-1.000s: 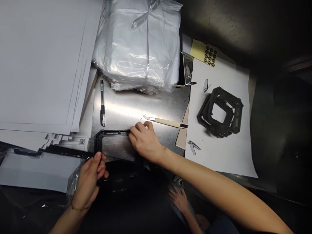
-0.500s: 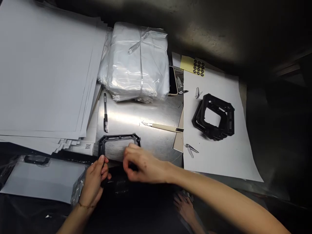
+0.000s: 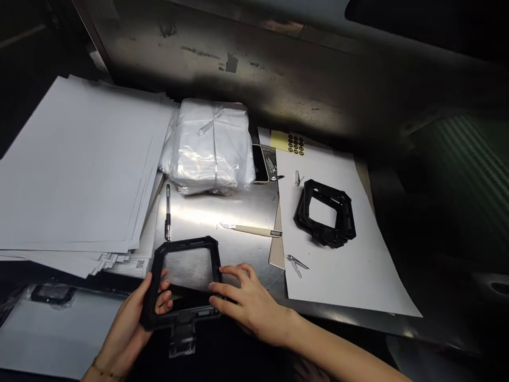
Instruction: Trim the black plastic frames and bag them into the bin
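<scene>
A black plastic frame (image 3: 186, 244) with cut corners and a bracket on its lower edge is held up in front of me, tilted. My left hand (image 3: 126, 324) grips its left side, with fingertips showing through the opening. Stretched and spread, the fingers of my right hand (image 3: 256, 310) touch the frame's right side. Beyond the frame, a craft knife (image 3: 254, 230) with a beige handle lies on the metal table (image 3: 246, 209). Left of the knife is a black pen (image 3: 167, 212). More black frames (image 3: 347, 212) sit stacked on a white sheet (image 3: 338, 281) at the right.
Nail clippers (image 3: 295, 261) lie unfolded on the sheet, with another pair (image 3: 298, 178) near the stacked frames. A tied bundle of clear bags (image 3: 210, 154) sits beside a phone (image 3: 260, 164). Large paper sheets (image 3: 83, 170) fill the left. A yellow sticker sheet (image 3: 279, 140) lies behind.
The frame has been turned and raised, so its lower bracket now shows. My right hand has gone from curled fingers over it to spread fingers at its right side. The view has shifted.
</scene>
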A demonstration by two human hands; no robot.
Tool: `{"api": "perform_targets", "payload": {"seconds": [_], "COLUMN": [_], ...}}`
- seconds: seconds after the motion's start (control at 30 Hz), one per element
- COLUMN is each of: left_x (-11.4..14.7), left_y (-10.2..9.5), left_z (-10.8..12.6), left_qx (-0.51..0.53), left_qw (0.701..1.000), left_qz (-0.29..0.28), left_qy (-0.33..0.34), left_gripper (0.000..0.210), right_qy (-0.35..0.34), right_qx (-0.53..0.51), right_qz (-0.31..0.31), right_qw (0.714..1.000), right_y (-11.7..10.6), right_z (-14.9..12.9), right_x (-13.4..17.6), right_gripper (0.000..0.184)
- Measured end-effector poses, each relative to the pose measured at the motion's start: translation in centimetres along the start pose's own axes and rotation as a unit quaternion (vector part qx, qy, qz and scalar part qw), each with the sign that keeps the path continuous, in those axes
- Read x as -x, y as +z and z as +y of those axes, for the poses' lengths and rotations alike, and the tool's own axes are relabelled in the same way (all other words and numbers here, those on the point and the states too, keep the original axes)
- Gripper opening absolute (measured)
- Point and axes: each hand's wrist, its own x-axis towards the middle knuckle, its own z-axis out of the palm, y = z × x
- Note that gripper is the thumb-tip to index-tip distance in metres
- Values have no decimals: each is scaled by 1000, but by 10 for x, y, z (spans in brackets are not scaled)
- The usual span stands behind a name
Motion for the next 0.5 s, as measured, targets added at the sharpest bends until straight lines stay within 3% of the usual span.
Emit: {"api": "perform_targets", "payload": {"seconds": [0.07,0.17,0.27,0.37,0.5], "left_x": [12,24,23,14,7], "left_y": [1,2,-1,-7,-16], "left_z": [8,13,14,13,10], "left_qx": [-1,-3,-18,-4,35], "left_qw": [999,982,962,972,987], "left_qz": [5,-54,-54,-27,-57], "left_qy": [42,183,267,235,147], "left_gripper": [35,55,30,32,35], "right_qy": [19,53,63,112,172], "right_qx": [-91,-244,-264,-101,-5], "right_qz": [22,15,-15,49,112], "right_qw": [995,968,962,987,979], "right_y": [-24,-58,-72,-71,-73], "right_z": [-2,-4,12,53,115], "right_x": [-11,-24,-41,-67,-105], "right_gripper": [16,19,25,18,19]}}
